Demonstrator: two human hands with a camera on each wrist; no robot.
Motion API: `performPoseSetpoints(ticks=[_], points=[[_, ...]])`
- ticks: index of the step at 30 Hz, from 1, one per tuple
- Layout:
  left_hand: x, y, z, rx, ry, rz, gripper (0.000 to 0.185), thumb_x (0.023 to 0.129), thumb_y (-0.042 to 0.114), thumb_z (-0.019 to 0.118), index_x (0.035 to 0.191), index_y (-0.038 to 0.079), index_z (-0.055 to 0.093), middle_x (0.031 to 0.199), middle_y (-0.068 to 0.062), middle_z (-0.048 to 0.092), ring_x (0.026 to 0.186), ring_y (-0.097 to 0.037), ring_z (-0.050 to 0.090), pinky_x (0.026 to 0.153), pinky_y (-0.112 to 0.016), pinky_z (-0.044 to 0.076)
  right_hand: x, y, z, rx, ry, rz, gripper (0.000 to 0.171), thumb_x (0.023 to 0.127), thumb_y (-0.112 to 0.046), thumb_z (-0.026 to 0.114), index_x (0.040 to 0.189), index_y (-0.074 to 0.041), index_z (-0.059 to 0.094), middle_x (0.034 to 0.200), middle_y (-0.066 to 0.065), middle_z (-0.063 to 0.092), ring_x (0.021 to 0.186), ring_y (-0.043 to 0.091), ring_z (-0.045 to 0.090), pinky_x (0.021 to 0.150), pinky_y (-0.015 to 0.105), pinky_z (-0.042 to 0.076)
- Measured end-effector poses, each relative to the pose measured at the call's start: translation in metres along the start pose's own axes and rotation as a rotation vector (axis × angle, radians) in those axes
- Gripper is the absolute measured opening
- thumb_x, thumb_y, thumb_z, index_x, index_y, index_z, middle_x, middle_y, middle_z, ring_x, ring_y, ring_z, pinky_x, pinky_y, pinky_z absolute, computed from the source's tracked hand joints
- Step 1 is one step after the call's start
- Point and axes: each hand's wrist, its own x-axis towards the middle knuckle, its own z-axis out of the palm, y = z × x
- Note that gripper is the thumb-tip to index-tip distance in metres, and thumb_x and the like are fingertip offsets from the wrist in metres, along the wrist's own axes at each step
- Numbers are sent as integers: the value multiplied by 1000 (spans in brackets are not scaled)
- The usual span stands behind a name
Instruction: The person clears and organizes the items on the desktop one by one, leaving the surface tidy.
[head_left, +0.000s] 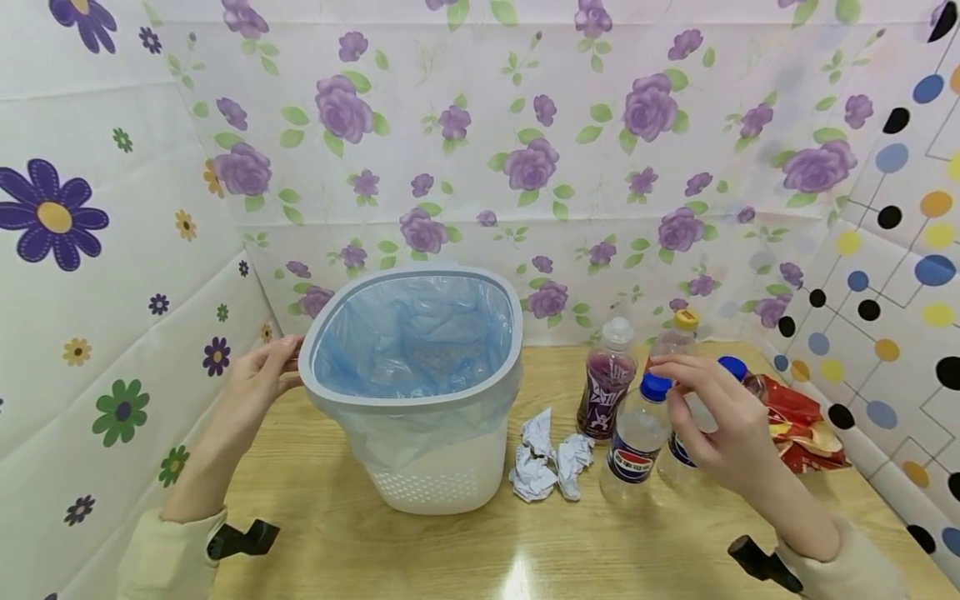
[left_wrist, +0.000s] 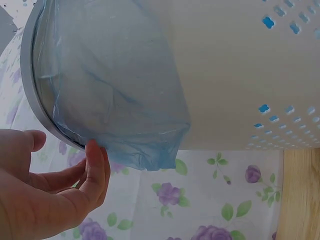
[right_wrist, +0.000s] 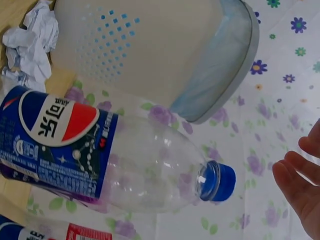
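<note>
Pale plastic waste bin [head_left: 442, 487] with lattice holes stands on the wood-grain table [head_left: 300, 508], left of the bottles; grey rim [head_left: 408, 403], translucent blue liner [head_left: 405, 342] folded over it and hanging down outside. Left hand [head_left: 258, 375] at the bin's left side, fingertips at the rim and liner edge, fingers slightly bent, thumb standing away from them; no pinch seen. Right hand [head_left: 712, 417] raised over the bottle group, fingers loosely bent, nothing between them; right wrist view shows a gap from fingertips to the blue cap [right_wrist: 220, 182] of the nearer Pepsi bottle [head_left: 633, 446], which stands upright, clear, its contents hard to judge. Second Pepsi bottle [head_left: 681, 454] just beside it, partly behind the hand. Behind these: purple drink bottle [head_left: 606, 387], white-capped, and a yellow-capped bottle [head_left: 677, 340], mostly screened. Crumpled white paper [head_left: 534, 471] between bin and bottles, in at least two wads. Red snack bag [head_left: 802, 425] at far right, beyond the right hand. Purple-rose sheet [head_left: 531, 167] hangs behind everything.
</note>
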Motion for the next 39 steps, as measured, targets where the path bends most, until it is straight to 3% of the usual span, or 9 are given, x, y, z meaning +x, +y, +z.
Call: performPoseSetpoints(ticks=[5,13,19,23,26,29,32,36,39], points=[[0,1,1,-59,-2,-6,28,104,29,44,115,11,62,105,8,63,92,-2,63,79,-15,57,-7,1,7,30,-63,-4,37,100,-22,46,103,8,67,101,21,67,75,9,57,61,15,47],[0,0,-1,-51,5,7,24,103,27,46,114,16,64,103,10,64,89,-1,63,76,-15,57,-16,2,15,58,-188,21,36,102,-25,44,111,3,66,112,17,66,88,10,60,57,9,40],[1,3,-1,-27,4,-3,28,103,28,46,117,9,62,105,9,63,89,-2,63,76,-15,57,-19,-1,21,88,-285,32,34,102,-24,44,117,-2,65,118,13,64,91,16,65,60,13,48],[2,5,1,20,-5,-34,38,103,31,46,123,0,57,107,10,62,93,-1,63,80,-14,56,-22,-4,24,76,-357,58,32,101,-23,45,122,-6,62,122,12,62,78,8,61,57,10,45],[3,7,1,51,-15,-61,49,103,33,46,130,-8,50,109,11,62,96,1,63,82,-13,55,-24,-5,26,64,-398,74,32,101,-23,45,125,-8,61,122,11,62,77,5,60,59,9,45],[3,9,2,58,-17,-91,59,102,34,47,137,-13,41,113,11,58,99,4,62,84,-11,54,-26,-4,30,61,-414,70,31,101,-22,45,124,-8,62,121,9,63,89,10,63,64,9,48],[3,10,3,61,-16,-112,64,102,36,47,140,-15,36,117,9,54,101,8,60,85,-9,52,-28,-3,35,78,-422,66,28,96,-13,54,123,-9,62,120,7,63,96,13,63,70,11,50],[4,11,4,57,-15,-112,64,102,36,47,139,-15,36,117,8,54,101,7,59,84,-10,53,-33,-2,40,81,-465,103,39,86,-1,64,123,-14,62,121,3,62,104,15,62,78,14,52],[4,12,5,44,-25,-110,63,102,35,47,139,-16,36,116,12,55,102,7,59,84,-11,53,-39,-1,43,63,-500,133,37,86,-3,64,121,-17,62,121,1,61,107,15,61,80,17,52]])
